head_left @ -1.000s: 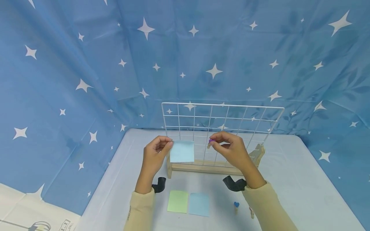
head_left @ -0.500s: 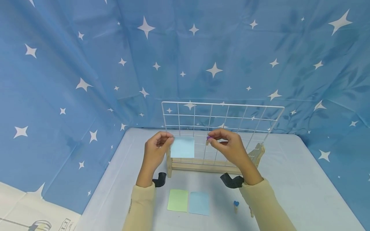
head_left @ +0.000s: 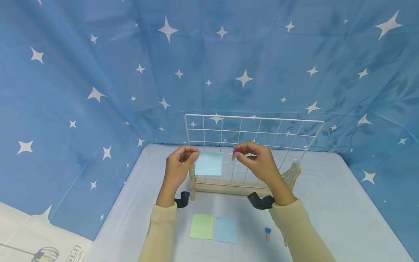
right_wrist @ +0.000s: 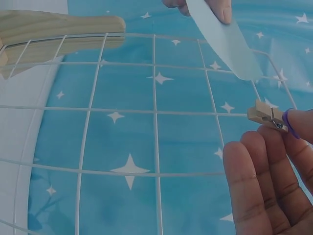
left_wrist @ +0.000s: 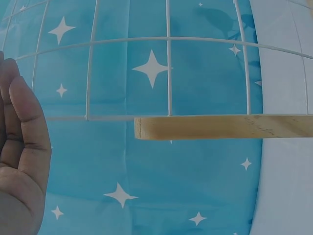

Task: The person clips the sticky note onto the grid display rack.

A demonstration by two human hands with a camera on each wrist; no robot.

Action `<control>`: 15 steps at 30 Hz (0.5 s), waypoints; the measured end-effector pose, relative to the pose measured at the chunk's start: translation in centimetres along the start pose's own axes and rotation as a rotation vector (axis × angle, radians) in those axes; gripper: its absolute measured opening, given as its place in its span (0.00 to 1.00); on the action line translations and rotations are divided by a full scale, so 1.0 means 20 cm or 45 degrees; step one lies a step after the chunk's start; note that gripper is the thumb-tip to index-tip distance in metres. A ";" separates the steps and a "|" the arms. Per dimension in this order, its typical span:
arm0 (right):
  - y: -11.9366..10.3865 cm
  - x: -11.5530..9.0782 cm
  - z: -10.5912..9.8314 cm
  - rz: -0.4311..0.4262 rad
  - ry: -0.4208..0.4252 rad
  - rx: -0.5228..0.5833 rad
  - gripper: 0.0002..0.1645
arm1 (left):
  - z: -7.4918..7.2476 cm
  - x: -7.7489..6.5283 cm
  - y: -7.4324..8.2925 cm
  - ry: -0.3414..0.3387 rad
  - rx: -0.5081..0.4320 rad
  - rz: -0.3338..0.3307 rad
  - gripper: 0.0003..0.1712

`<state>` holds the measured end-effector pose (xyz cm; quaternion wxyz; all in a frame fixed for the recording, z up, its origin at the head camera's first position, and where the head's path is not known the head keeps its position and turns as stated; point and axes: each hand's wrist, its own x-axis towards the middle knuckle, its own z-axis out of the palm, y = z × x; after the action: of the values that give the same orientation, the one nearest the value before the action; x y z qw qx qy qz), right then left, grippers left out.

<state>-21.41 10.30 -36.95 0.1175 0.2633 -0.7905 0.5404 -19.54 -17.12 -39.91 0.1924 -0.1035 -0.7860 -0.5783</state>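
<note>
In front of the grid [head_left: 257, 132], left hand [head_left: 178, 165] has grip pinching note [head_left: 208, 163] at top corner, right hand [head_left: 258, 162] has grip pinching peg [right_wrist: 265, 115], open room between, purple head [head_left: 235, 151] mostly hidden by thumb [right_wrist: 303, 123].

The wire grid panel [head_left: 240, 131] is white; its wooden stand [head_left: 229, 189] is pale tan with streaked grain. Behind the panel, a blue curtain [head_left: 209, 54] carries white four-pointed stars and darker leaf shapes. Before the panel, the paper square [head_left: 208, 163] is pale blue, the clothespin [right_wrist: 266, 116] tan with purple trim. Farther forward of it are a light-green note [head_left: 202, 226], a light-blue note [head_left: 225, 230], a blue-hearted peg [head_left: 267, 231] and beige sleeves [head_left: 160, 233].
</note>
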 end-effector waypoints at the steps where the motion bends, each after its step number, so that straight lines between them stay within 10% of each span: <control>1: 0.00 0.00 0.00 -0.001 -0.004 0.002 0.08 | 0.00 0.00 0.00 -0.002 -0.004 0.000 0.09; 15: -0.03 0.06 0.02 -0.008 -0.036 -0.058 0.10 | 0.01 0.04 0.01 0.026 -0.005 0.018 0.09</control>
<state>-22.02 9.43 -36.16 0.1141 0.2706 -0.8034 0.5180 -20.26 -16.94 -39.49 0.2042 -0.1038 -0.7821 -0.5796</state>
